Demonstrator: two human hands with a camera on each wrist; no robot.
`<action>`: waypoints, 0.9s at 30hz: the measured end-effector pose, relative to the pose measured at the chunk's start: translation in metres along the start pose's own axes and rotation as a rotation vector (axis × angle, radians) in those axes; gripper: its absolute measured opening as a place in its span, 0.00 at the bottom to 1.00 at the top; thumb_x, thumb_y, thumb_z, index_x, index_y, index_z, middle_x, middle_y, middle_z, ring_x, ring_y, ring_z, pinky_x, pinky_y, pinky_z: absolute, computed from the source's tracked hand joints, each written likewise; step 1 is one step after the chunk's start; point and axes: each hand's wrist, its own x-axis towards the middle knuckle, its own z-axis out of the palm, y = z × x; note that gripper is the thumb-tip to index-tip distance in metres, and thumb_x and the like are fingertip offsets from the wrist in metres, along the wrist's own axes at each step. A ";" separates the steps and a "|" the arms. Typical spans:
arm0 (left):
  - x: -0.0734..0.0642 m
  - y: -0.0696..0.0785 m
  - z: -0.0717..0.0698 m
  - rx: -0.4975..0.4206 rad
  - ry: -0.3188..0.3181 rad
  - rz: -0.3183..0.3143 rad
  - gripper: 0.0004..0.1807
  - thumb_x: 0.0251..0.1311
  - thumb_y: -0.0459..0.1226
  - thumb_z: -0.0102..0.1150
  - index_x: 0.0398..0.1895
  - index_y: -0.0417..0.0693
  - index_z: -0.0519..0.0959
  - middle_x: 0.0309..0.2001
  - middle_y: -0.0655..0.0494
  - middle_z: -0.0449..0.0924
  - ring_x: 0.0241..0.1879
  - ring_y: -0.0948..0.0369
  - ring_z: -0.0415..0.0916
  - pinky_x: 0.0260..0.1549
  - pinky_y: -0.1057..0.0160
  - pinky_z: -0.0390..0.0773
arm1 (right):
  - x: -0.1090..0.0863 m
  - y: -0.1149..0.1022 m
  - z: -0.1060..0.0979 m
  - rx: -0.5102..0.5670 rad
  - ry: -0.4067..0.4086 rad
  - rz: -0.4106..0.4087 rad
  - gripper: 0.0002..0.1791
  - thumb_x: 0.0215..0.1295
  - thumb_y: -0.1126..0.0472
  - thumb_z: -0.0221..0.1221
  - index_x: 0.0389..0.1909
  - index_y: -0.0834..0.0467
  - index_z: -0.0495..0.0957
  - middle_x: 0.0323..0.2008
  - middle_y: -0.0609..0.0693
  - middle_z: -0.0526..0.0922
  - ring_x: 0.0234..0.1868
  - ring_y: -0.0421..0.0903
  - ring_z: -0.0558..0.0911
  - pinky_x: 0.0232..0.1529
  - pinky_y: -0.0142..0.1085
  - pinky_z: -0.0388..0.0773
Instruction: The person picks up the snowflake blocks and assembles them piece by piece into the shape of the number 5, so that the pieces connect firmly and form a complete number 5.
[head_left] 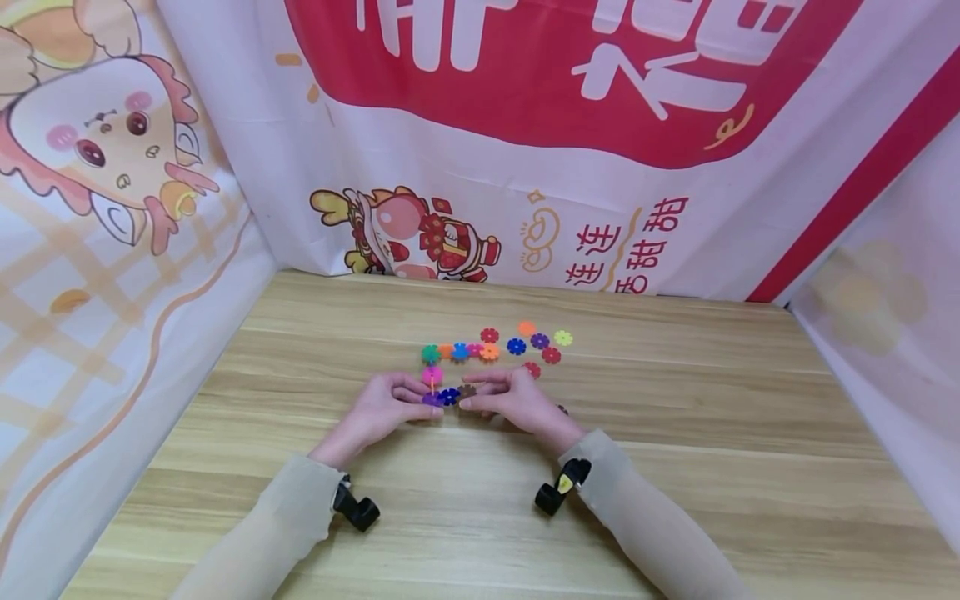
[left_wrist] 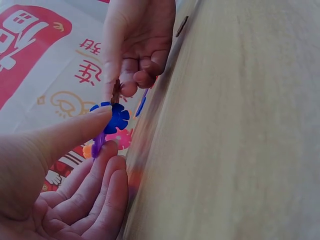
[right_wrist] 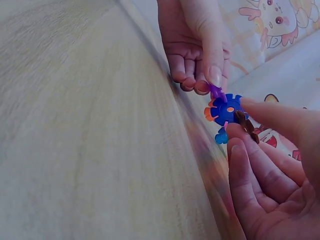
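My left hand pinches a purple notched plastic disc between thumb and fingers. Slotted to it is a dark blue interlocking disc, which sits between the two hands. From the other side my right hand pinches a brown disc edge-on against the blue one; whether their slots are fully joined I cannot tell. A pink disc stands behind the purple one with a thin orange disc near it. Further back runs a joined row starting with a green disc and ending with an orange disc.
Loose discs lie behind the right hand: a blue disc, a purple disc, a yellow disc and several red and orange ones. Another lies partly hidden beside the right wrist. Printed cloth hangs around the wooden table.
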 end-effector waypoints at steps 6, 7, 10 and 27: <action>0.000 0.002 0.001 0.027 0.014 0.008 0.28 0.48 0.44 0.82 0.47 0.40 0.80 0.39 0.50 0.85 0.39 0.55 0.80 0.40 0.58 0.79 | -0.001 -0.004 0.000 0.095 0.026 0.018 0.19 0.67 0.60 0.68 0.56 0.63 0.81 0.42 0.54 0.89 0.36 0.50 0.86 0.41 0.41 0.85; 0.000 0.002 0.001 0.032 0.014 0.006 0.28 0.48 0.44 0.82 0.47 0.41 0.80 0.39 0.51 0.85 0.39 0.55 0.80 0.40 0.58 0.79 | -0.002 -0.004 0.000 0.101 0.033 0.027 0.18 0.67 0.60 0.68 0.55 0.63 0.81 0.41 0.54 0.89 0.36 0.50 0.86 0.41 0.41 0.85; 0.000 0.002 0.000 0.049 -0.002 0.012 0.28 0.47 0.45 0.82 0.48 0.41 0.80 0.38 0.52 0.85 0.39 0.55 0.81 0.41 0.58 0.79 | -0.003 -0.004 -0.001 0.117 0.046 0.040 0.18 0.66 0.61 0.70 0.52 0.63 0.80 0.41 0.55 0.89 0.37 0.50 0.87 0.41 0.41 0.85; -0.006 0.020 -0.001 0.042 -0.053 0.215 0.21 0.58 0.37 0.74 0.53 0.40 0.81 0.44 0.51 0.85 0.44 0.55 0.82 0.48 0.57 0.82 | -0.009 -0.002 -0.018 0.054 0.037 0.023 0.17 0.63 0.59 0.72 0.52 0.56 0.86 0.46 0.51 0.88 0.42 0.50 0.86 0.44 0.43 0.84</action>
